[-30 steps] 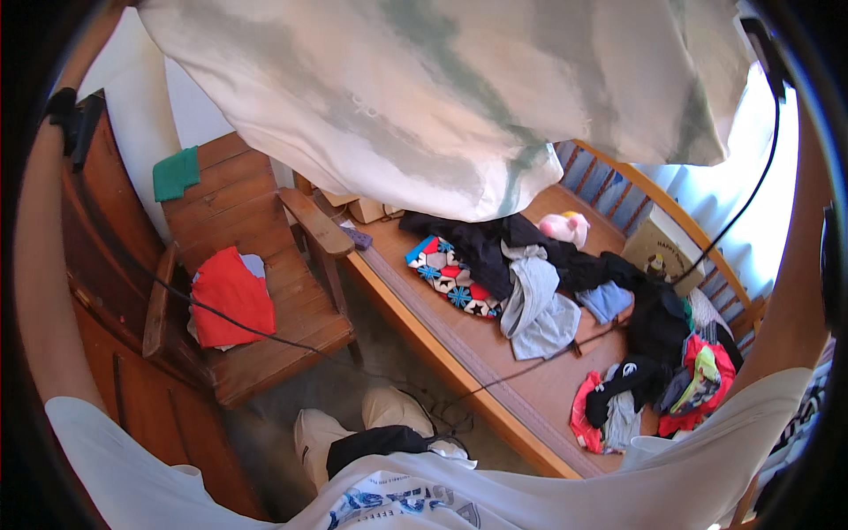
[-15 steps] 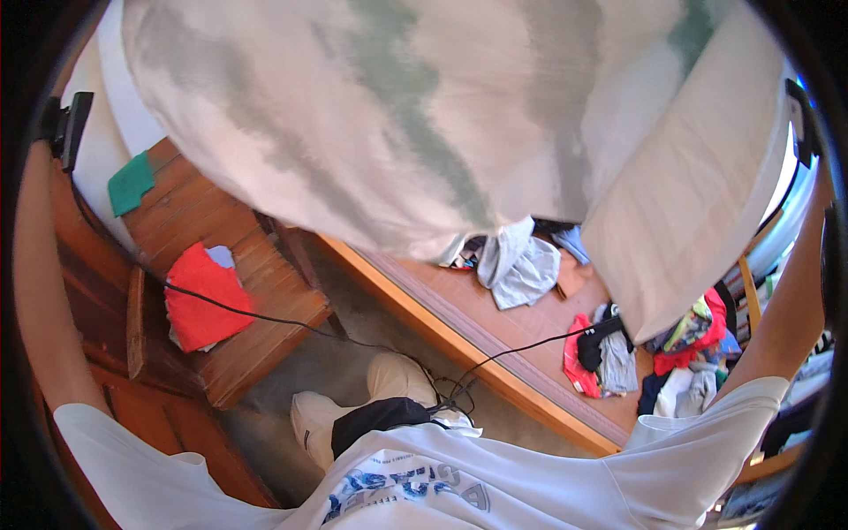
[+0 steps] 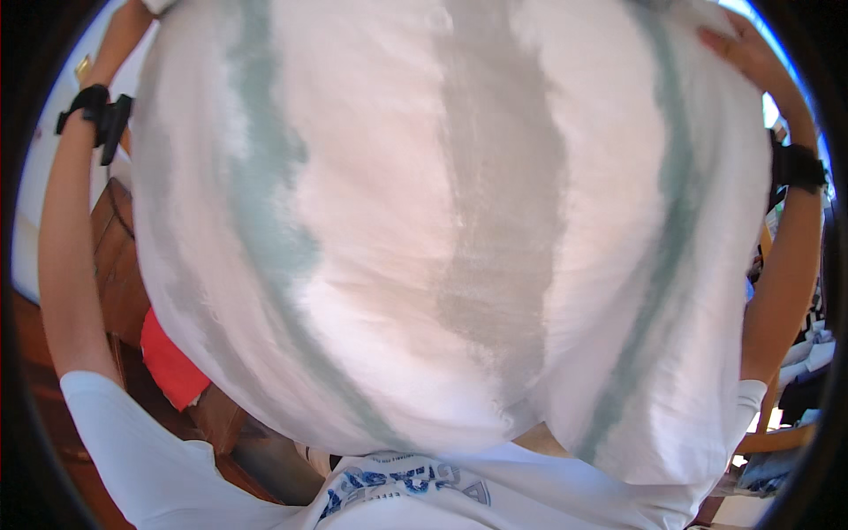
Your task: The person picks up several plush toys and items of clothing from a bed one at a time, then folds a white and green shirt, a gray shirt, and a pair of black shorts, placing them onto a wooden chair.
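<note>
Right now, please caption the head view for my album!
Left hand and right hand hold up white cloth with green and grey stripes.

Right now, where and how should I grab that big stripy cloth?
I'd pinch the striped cloth at its upper side edges, one hand each, coming from the outer sides. It looks wide and limp and hangs spread out, so one middle grip would probably bunch it. The right hand is at its upper right edge.

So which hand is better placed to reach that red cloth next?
Probably the left hand: the red cloth lies on that side, while the right hand is across the wide pale striped cloth.
</note>
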`<state>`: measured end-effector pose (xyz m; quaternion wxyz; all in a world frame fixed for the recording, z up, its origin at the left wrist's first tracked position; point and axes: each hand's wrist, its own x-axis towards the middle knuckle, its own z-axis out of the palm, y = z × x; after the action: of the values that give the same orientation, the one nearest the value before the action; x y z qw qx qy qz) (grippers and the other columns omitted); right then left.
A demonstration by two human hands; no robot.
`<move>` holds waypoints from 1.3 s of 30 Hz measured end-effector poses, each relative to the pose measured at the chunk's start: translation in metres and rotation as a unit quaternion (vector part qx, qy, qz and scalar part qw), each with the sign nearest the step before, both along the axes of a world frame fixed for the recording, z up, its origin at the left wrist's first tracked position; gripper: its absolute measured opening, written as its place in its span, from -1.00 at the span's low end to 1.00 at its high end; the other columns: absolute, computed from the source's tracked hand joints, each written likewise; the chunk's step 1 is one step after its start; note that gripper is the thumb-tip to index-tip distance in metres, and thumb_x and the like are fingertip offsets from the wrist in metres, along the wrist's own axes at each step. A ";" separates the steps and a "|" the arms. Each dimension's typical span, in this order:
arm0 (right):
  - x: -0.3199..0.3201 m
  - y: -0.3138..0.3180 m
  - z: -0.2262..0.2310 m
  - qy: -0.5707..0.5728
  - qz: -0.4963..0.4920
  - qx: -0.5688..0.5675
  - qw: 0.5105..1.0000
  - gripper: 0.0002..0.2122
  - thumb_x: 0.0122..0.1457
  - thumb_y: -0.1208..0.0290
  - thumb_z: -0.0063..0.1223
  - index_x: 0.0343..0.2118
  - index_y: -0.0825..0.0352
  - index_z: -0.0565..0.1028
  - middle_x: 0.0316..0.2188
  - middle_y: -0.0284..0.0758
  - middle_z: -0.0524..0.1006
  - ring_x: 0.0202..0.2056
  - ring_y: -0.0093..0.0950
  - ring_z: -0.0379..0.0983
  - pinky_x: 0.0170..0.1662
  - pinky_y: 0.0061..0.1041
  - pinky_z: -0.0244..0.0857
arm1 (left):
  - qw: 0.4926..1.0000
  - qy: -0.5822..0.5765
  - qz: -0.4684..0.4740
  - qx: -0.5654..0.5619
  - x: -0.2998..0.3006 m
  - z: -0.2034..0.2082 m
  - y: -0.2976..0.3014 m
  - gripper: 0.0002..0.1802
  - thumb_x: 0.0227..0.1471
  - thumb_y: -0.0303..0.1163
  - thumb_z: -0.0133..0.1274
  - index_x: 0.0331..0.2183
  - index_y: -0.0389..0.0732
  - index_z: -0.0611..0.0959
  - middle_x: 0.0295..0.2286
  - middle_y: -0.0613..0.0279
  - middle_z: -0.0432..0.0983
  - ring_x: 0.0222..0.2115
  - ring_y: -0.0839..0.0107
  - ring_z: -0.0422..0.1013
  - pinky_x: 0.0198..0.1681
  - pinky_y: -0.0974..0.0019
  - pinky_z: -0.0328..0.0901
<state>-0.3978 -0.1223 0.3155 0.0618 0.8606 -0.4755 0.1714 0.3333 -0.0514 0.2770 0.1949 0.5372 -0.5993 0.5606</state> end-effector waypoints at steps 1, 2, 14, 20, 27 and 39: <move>-0.024 -0.055 -0.023 0.020 -0.016 0.036 0.999 -0.47 0.14 0.00 0.15 0.08 0.25 0.44 -0.13 -0.22 0.56 -0.21 -0.39 0.54 -0.06 -0.39 0.41 | 1.000 -0.005 0.000 0.006 -0.030 -0.017 -0.035 -0.74 -0.22 -0.19 0.25 -0.61 -0.20 0.70 -0.51 0.00 0.61 -0.44 0.10 0.55 -0.40 0.18 0.41; -0.027 -0.070 -0.036 0.018 0.025 0.084 0.996 -0.51 0.17 0.05 0.13 0.06 0.27 0.45 -0.15 -0.21 0.56 -0.18 -0.39 0.52 -0.02 -0.41 0.38 | 0.994 0.062 -0.041 0.076 -0.051 -0.042 -0.070 -0.76 -0.17 -0.24 0.21 -0.50 -0.24 0.67 -0.45 -0.03 0.61 -0.38 0.08 0.54 -0.32 0.18 0.39; -0.034 -0.030 -0.307 0.108 0.102 0.186 0.971 -0.22 -0.02 0.22 0.29 0.28 0.13 0.16 0.28 -0.04 0.10 0.25 -0.05 0.07 0.20 -0.07 0.05 | 0.681 0.213 -0.286 0.640 -0.266 -0.312 -0.097 -0.22 -0.07 -0.56 0.11 0.22 -0.20 0.27 0.22 0.02 0.15 0.23 0.15 0.10 0.31 0.20 -0.05; 0.061 0.162 -0.419 -0.010 0.357 0.399 0.845 -0.43 0.01 0.38 0.18 0.16 0.10 0.35 0.30 -0.34 0.15 0.27 -0.13 0.04 0.25 -0.08 -0.06 | 0.632 0.636 -0.071 0.437 -0.295 -0.408 0.112 -0.81 0.02 -0.49 0.12 -0.25 -0.32 0.62 -0.33 0.04 0.53 -0.32 0.24 0.49 -0.20 0.28 0.37; 0.078 0.227 -0.494 -0.060 0.149 0.279 0.947 -0.44 -0.11 0.43 0.25 0.07 0.17 0.42 0.24 -0.34 0.25 0.20 -0.24 0.15 0.09 -0.15 0.08 | 0.760 0.291 -0.163 0.557 -0.381 -0.488 0.233 -0.33 -0.16 -0.52 0.18 0.04 0.21 0.53 0.19 0.10 0.13 0.20 -0.01 0.04 0.18 -0.10 -0.03; 0.083 0.232 -0.495 -0.262 0.072 0.296 0.916 -0.87 0.12 0.47 0.06 -0.28 0.37 0.48 -0.26 -0.13 0.54 -0.24 -0.16 0.44 -0.17 -0.29 0.29 | 0.704 0.429 -0.304 0.478 -0.395 -0.464 0.189 -0.62 -0.22 -0.69 -0.04 -0.31 -0.14 0.67 -0.16 0.13 0.54 -0.02 0.12 0.37 0.05 0.05 0.15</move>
<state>-0.3146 0.1097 -0.1792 -0.3348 0.7957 -0.4409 0.2458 -0.0622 0.1379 -0.1875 0.3078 0.5290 -0.7697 -0.1817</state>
